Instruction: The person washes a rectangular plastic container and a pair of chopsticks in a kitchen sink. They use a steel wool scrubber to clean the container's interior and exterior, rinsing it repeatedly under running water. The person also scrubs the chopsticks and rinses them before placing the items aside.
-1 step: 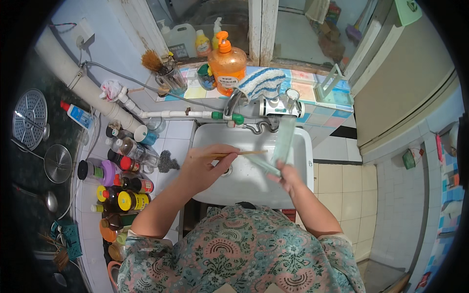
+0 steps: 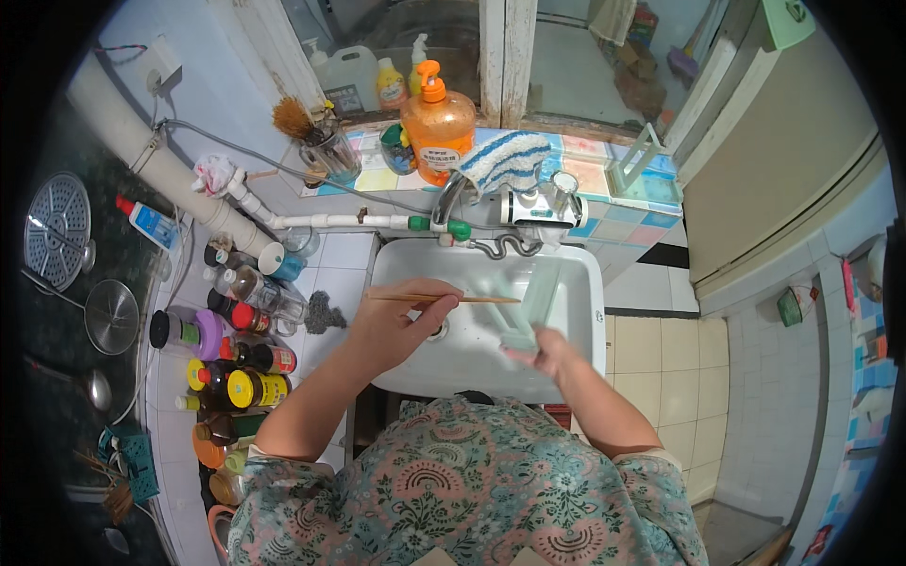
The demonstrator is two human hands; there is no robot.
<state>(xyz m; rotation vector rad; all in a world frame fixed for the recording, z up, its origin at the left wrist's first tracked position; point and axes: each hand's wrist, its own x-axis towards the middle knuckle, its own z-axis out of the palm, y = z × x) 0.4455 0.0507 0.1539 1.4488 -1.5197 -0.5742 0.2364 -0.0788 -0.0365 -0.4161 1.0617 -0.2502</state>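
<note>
Over the white sink [image 2: 595,325], my left hand [image 2: 401,325] pinches a thin wooden chopstick [image 2: 489,300], which points right. My right hand [image 2: 550,354], fingers closed and slightly blurred, grips a pale green, see-through plastic frame [image 2: 540,300] by its near end. The frame is smeared by motion, so its exact shape is unclear. The chopstick's tip is beside the frame or overlaps it in the view; whether they touch I cannot tell. Behind them, a striped cloth [image 2: 507,160] lies over the faucet [image 2: 448,200].
Several bottles and jars [image 2: 260,387] crowd the tiled counter on the left, with a steel wool pad [image 2: 326,312] near the sink. On the back ledge stand an orange pump bottle [image 2: 439,132], a glass holding a brush [image 2: 330,156] and a pale green stand [image 2: 651,174].
The green frame has swung, its far end now lower over the sink, and my right hand has shifted slightly toward me. The chopstick in my left hand has tilted a little.
</note>
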